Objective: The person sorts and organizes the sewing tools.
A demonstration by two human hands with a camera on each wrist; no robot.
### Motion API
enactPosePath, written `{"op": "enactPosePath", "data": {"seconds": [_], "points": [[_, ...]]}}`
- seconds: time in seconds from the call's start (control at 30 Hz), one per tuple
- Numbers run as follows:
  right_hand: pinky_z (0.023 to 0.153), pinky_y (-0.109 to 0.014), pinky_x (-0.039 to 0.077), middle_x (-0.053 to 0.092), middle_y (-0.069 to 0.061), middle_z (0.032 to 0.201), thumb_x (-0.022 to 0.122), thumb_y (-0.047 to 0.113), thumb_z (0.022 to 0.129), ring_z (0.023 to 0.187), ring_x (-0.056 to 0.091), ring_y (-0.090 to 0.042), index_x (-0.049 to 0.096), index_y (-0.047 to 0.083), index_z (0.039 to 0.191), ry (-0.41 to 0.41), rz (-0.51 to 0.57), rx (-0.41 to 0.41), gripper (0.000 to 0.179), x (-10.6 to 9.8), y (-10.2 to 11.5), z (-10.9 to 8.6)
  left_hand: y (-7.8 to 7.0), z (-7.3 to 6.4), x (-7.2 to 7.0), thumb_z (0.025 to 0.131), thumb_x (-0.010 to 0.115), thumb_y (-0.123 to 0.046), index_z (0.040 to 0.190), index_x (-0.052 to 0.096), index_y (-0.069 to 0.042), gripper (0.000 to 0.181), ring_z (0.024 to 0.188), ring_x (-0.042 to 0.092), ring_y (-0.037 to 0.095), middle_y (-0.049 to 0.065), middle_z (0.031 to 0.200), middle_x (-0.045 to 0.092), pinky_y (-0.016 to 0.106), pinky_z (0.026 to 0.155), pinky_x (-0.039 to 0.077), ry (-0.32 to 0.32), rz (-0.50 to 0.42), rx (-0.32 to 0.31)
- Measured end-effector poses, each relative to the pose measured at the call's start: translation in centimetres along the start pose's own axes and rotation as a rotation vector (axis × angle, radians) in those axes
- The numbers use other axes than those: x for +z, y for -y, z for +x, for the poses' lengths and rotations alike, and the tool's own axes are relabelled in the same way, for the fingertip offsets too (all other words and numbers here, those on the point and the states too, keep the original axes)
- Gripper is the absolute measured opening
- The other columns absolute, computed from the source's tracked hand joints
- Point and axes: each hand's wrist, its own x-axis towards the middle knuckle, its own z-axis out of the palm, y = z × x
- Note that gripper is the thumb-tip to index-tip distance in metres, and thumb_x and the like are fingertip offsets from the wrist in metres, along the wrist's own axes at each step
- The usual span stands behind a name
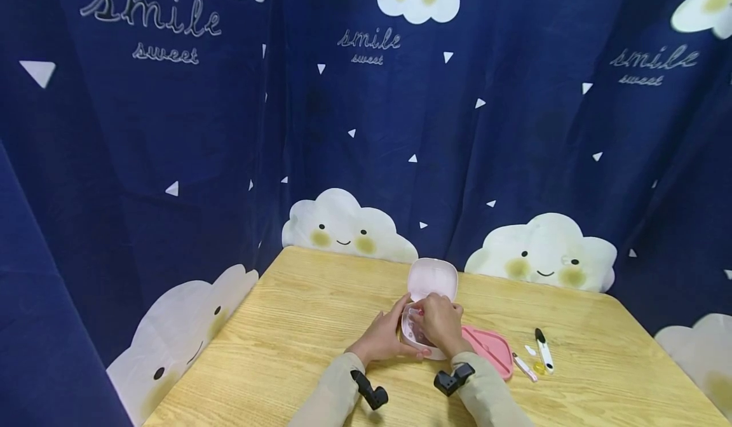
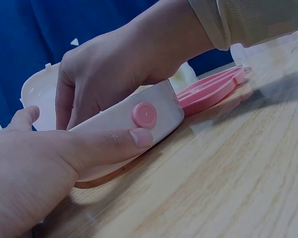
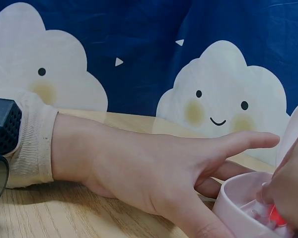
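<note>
A small pale pink box (image 1: 437,353) stands on the table with its lid (image 1: 433,277) tipped back. On its front wall is a round pink button (image 2: 144,115). My left hand (image 1: 382,336) grips the box from the left, thumb along the front wall and fingers spread behind the near side. From above, my right hand (image 1: 441,323) reaches into the box with fingers bent down. Between its fingertips and the box floor shows a small red piece (image 3: 276,216), which the fingers pinch. Clear pegs (image 3: 258,210) stand inside; the right hand covers part of the interior.
Right of the box lies a pink compartment tray (image 1: 493,349). Beyond it are thread snips (image 1: 545,352) with a black tip, a slim pink and white tool (image 1: 525,367), a yellow round piece (image 1: 539,368) and a small white piece (image 1: 530,350). A blue curtain (image 1: 366,179) hangs behind the table.
</note>
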Motion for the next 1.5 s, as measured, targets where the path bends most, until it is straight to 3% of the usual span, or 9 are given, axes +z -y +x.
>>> {"op": "enactPosePath", "data": {"seconds": [0.8, 1.13, 1.5], "points": [[0.079, -0.063, 0.045, 0.061, 0.004, 0.077, 0.087, 0.023, 0.083, 0.077, 0.06, -0.024, 0.082, 0.017, 0.092, -0.02, -0.004, -0.012, 0.012, -0.04, 0.07, -0.14, 0.07, 0.19, 0.1, 0.069, 0.093, -0.057, 0.167, 0.016, -0.021, 0.129, 0.145, 0.04, 0.018, -0.001, 0.161, 0.041, 0.057, 0.123, 0.017, 0.002, 0.001, 0.002], [0.079, -0.063, 0.044, 0.063, 0.003, 0.079, 0.086, 0.022, 0.084, 0.079, 0.061, -0.022, 0.082, 0.016, 0.093, 0.003, 0.011, -0.003, 0.011, -0.48, 0.28, -0.11, 0.05, 0.02, 0.04, 0.068, 0.092, -0.06, 0.167, 0.016, -0.026, 0.13, 0.146, 0.039, 0.025, -0.001, 0.163, 0.039, 0.055, 0.124, 0.016, 0.005, -0.014, -0.028], [0.077, -0.058, 0.045, 0.062, 0.004, 0.08, 0.088, 0.026, 0.083, 0.077, 0.06, -0.021, 0.082, 0.017, 0.101, 0.028, 0.002, -0.002, 0.022, -0.66, 0.43, -0.22, 0.19, -0.08, 0.1, 0.069, 0.09, -0.065, 0.168, 0.016, -0.026, 0.129, 0.145, 0.04, 0.019, -0.004, 0.163, 0.038, 0.056, 0.124, 0.015, 0.006, -0.004, -0.022]]}}
